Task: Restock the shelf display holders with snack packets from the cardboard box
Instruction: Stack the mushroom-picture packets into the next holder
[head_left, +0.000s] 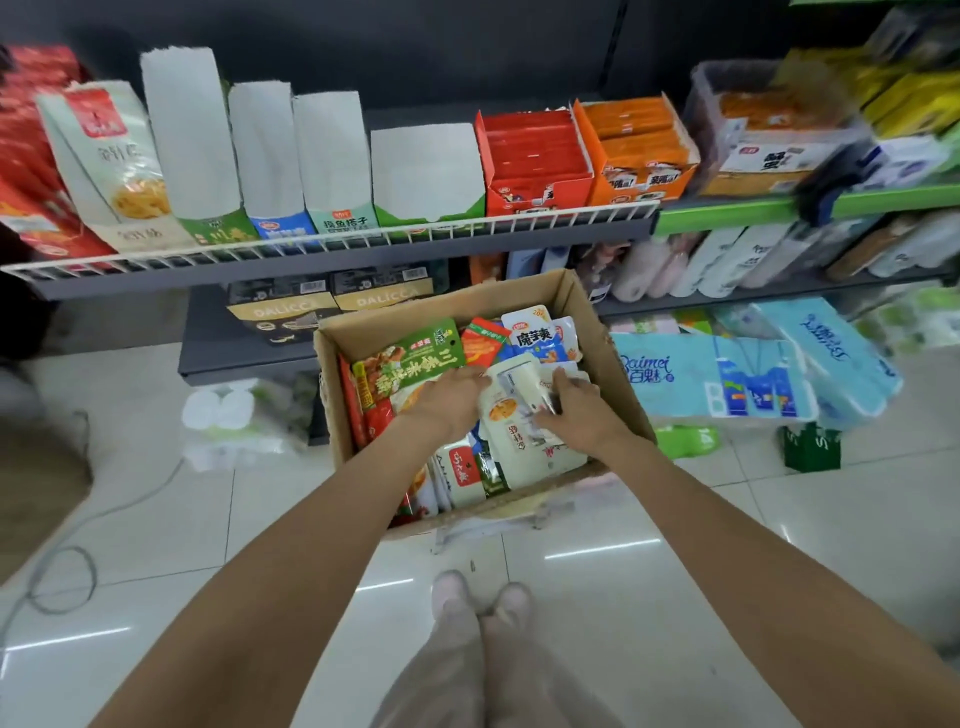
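- A cardboard box (467, 384) sits on the tiled floor (156, 519) at the centre of the frame, open at the top and packed with snack packets.
- The left hand (447, 400) reaches into the box; its fingers curl onto the edge of a pale packet (511, 410) in the middle, beside a green packet (410, 358).
- The right hand (576, 410) grips the same pale packet from the right side, fingers curled over its top.
- A white-and-blue packet (535, 332) lies at the far side of the box.
- Across the upper frame, a wire-fronted shelf (332, 244) carries a row of display holders (332, 156); several show only their plain white insides.
- A red holder (535, 161) and an orange holder (639, 150) to the right look full.
- Blue tissue packs (727, 379) lie right of the box.
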